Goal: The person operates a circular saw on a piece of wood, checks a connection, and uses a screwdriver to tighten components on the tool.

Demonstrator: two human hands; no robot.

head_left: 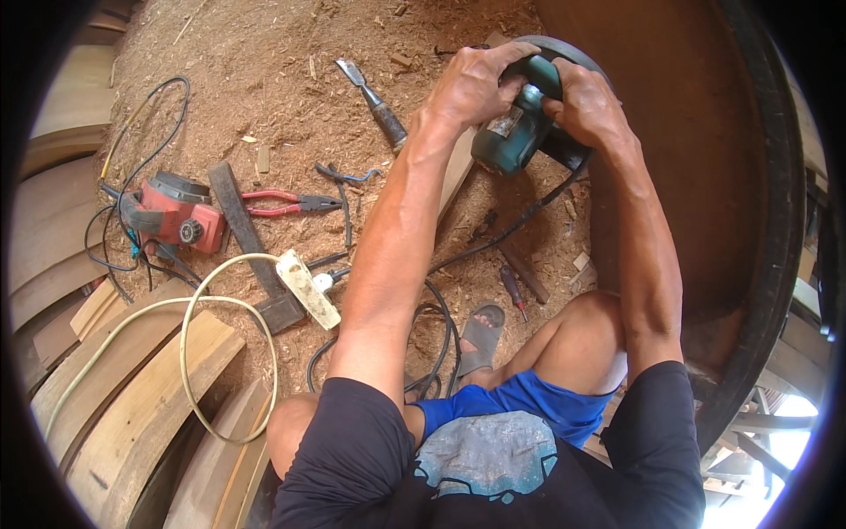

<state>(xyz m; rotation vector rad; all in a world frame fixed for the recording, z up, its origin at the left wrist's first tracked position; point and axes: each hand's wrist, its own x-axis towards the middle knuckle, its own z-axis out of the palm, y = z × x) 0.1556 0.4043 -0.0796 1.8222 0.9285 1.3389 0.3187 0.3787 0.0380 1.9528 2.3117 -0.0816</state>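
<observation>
While both hands gripped it, the green power tool (515,128) sat at the edge of the large dark round wooden piece (705,176), above a pale board (458,167) on the sawdust-covered ground (264,70). The left hand (471,84) was clenched over the tool's upper housing; the right hand (586,106) was closed around its rear body. The tool's black cord (502,234) trailed back toward the white power strip (308,288).

Progress could be judged only in part. Thick sawdust suggested that much cutting or shaping was already done. The contact point was hidden under the hands, so the amount remaining could not be determined.

A chisel (374,99), red-handled pliers (282,203) and a red power tool (176,212) lay untouched to the left.
</observation>
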